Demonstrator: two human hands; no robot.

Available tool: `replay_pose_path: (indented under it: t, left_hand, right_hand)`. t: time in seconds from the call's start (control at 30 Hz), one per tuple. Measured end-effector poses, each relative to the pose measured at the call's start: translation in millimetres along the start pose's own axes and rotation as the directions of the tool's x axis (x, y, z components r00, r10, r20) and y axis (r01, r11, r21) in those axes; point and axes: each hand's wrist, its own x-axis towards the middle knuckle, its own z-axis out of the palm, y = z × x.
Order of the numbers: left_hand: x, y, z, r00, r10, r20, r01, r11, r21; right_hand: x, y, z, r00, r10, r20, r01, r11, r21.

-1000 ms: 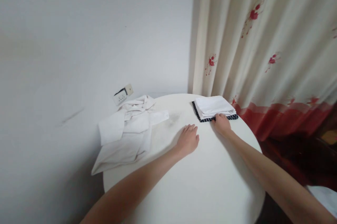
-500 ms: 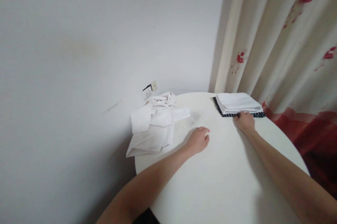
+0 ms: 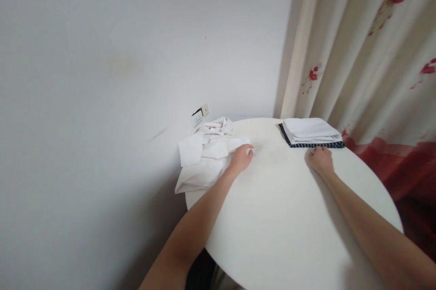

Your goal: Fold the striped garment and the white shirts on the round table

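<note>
My left hand (image 3: 242,157) is at the right side of a loose pile of white cloth (image 3: 214,148), beside a narrow strip that sticks out of it. Its fingers are curved, with a small gap between forefinger and thumb, and nothing shows in it. The pile looks like a crumpled garment, and its lower part hangs over the table's left edge. My right hand (image 3: 321,160) rests on the table with curled fingers, just in front of a folded white cloth (image 3: 311,129). Beneath that folded cloth shows a black-and-white patterned edge (image 3: 296,145).
A round white table (image 3: 286,217) stands against a pale wall (image 3: 136,53). The wall has a socket (image 3: 197,118) just above the cloth pile. On the right hangs a cream curtain (image 3: 361,53) with red flowers and a red lower band.
My left hand has moved left and up to the white cloth pile. My right hand has drawn back slightly from the patterned edge. The view has shifted a little.
</note>
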Motion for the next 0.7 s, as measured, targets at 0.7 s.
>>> replay_pose_path:
  t: [0.7]
  left_hand:
    - [18, -106, -48.2, 0.907, -0.200, -0.370, 0.278, 0.945, 0.171]
  right_hand:
    - [-21, -5, -24, 0.991, -0.006, 0.137, -0.015, 0.988, 0.151]
